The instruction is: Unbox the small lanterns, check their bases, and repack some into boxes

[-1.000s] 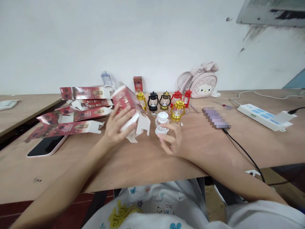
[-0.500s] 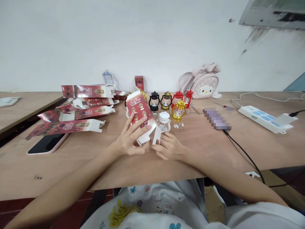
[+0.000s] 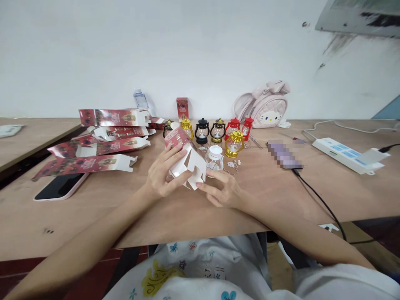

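A red-and-white printed cardboard box (image 3: 181,139) is tilted above the table, its white end flaps opened toward me. My left hand (image 3: 164,171) is wrapped round the box's left side, fingers on top. At the lower flaps is my right hand (image 3: 223,189), its fingertips on a white flap and its thumb hidden. Just behind those fingers a white miniature lantern (image 3: 215,158) stands upright on the table. A gold lantern (image 3: 234,144) stands to its right, with black lanterns (image 3: 203,131) and red lanterns (image 3: 248,127) behind.
Opened red boxes (image 3: 90,164) pile up at the left, partly over a phone (image 3: 61,187). Small metal and white pieces (image 3: 231,166) lie right of the white lantern. Farther right are a charging phone (image 3: 285,154), a power strip (image 3: 350,154) and a pink bag (image 3: 270,110).
The box has tipped so its open flapped end faces me more. My right fingers have shifted onto its flap, and the white lantern shows more fully.
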A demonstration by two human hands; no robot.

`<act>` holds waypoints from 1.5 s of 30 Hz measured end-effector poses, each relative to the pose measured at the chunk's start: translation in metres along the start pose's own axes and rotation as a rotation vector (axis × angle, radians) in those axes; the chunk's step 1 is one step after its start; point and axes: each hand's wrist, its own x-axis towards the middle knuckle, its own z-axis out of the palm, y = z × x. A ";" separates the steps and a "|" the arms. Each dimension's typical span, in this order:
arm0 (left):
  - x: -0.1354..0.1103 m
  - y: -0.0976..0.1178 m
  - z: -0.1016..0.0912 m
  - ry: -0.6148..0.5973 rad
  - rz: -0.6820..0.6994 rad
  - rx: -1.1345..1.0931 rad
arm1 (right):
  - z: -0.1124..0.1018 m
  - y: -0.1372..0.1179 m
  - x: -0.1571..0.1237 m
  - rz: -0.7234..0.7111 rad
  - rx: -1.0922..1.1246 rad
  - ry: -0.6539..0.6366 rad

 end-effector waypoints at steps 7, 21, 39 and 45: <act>-0.008 -0.015 0.012 0.130 0.184 0.059 | 0.002 0.002 -0.002 -0.048 0.070 -0.088; -0.008 -0.018 0.015 0.097 0.146 0.048 | 0.001 0.000 0.004 -0.019 0.016 -0.091; 0.002 -0.005 0.012 0.053 0.237 -0.095 | 0.001 -0.003 -0.002 -0.087 0.057 0.061; 0.004 0.001 0.010 0.022 0.282 0.003 | 0.000 -0.002 0.001 -0.058 0.048 -0.010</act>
